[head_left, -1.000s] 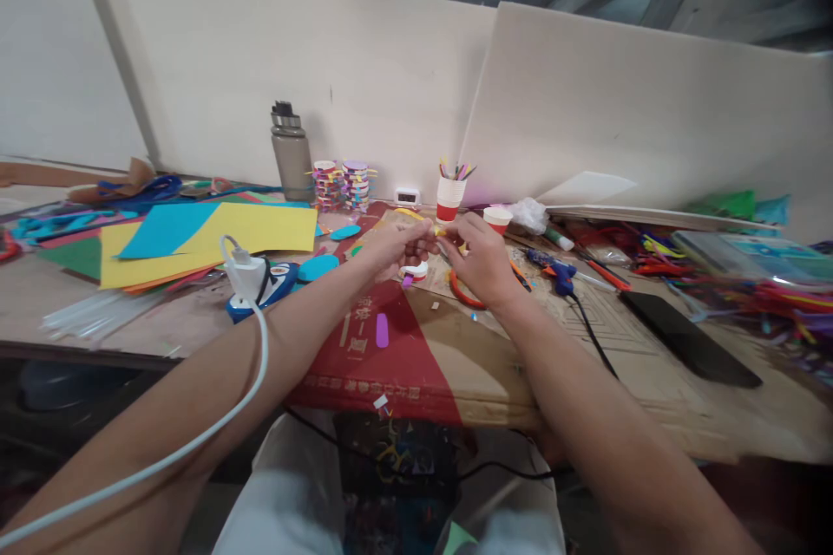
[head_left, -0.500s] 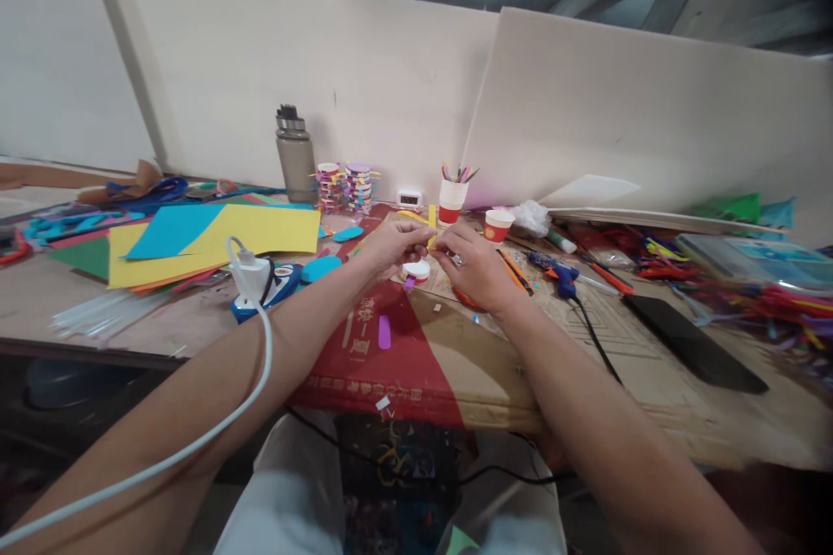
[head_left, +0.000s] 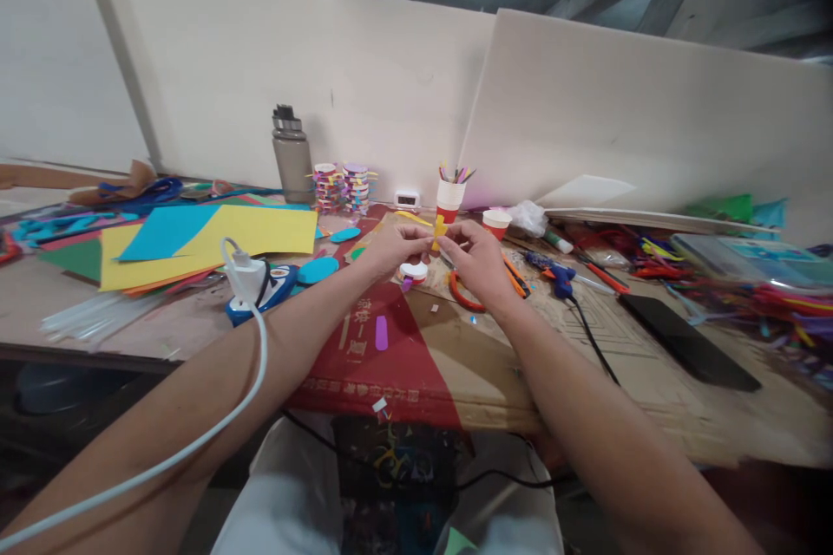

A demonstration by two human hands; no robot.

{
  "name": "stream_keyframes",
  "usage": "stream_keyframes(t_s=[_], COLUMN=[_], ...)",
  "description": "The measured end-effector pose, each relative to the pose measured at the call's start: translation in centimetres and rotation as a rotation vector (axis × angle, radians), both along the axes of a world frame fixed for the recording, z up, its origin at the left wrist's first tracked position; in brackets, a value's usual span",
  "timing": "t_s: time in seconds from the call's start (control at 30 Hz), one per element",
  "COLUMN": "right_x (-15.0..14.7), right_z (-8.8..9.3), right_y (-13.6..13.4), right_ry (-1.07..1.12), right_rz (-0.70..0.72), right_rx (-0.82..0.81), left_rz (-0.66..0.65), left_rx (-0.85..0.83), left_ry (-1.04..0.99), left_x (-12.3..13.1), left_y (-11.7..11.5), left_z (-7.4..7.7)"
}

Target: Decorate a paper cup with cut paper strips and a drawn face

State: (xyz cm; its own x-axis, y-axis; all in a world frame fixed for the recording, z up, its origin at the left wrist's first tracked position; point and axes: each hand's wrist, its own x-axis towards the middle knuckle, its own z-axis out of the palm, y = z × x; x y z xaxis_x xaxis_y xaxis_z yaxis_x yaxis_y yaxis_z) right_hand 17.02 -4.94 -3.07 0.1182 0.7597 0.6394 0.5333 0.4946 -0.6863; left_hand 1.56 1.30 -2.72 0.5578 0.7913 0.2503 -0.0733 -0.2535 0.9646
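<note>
A yellow strip (head_left: 440, 231) hangs in the air above the table (head_left: 26, 303), between the left hand (head_left: 398, 248) and the right hand (head_left: 476, 253), each narrowed to a fingertip pinch on it. The piece is small and looks thin, so an uneven pull could crease or tear it, and a loosened pinch could drop it among the scraps below. Fingertips hide much of its lower end; whether it is folded there cannot be told.

Just below the left hand sits a white-topped roll (head_left: 415, 271) with a purple tab; a dipping wrist could knock it over. Under the right hand, a red-orange loop (head_left: 465, 293) could catch the fingers if they drop. Near the right forearm lies a blue glue gun (head_left: 560, 279), its black cord (head_left: 595, 342) running toward the table's edge; an outward elbow could drag the cord and shift the tool. If it is hot, which cannot be seen, a brush could burn.

A white cable (head_left: 264, 347) crosses in front of the left forearm from a white plug (head_left: 249, 277); raising that arm sharply could snag it and tug the plug.
</note>
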Motion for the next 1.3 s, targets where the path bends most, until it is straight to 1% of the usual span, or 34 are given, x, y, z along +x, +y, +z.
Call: stream_keyframes(t_s=[0.13,0.27,0.5,0.83,1.0,1.3], right_x=[-0.20,-0.36,-0.49,-0.87,-0.87,-0.93], right_z=[0.18,0.22,0.21,0.51,0.39,0.47], right_y=[0.03,0.08,0.33,-0.03,0.09,-0.04], right_ry=[0.145,0.282,0.453,0.505,0.486,0.492], right_rz=[-0.004,0.045,0.123,0.140,0.134,0.138], right_rx=[-0.025,-0.080,-0.114,-0.129,-0.119,-0.118], left_rz=[-0.022,-0.038,-0.062,-0.081,-0.086,-0.113], left_rx=[-0.026,-0.034,-0.035,-0.018,-0.021,-0.066], left_ry=[0.016,0.037,0.045,0.059,0.045,0.036], left_x=[0.02,0.02,-0.05,-0.05,-0.04,-0.08], left_y=[0.03,-0.03,-0.28,-0.43,-0.55,-0.41], left_z=[0.04,0.14,0.47,0.84,0.93,0.91])
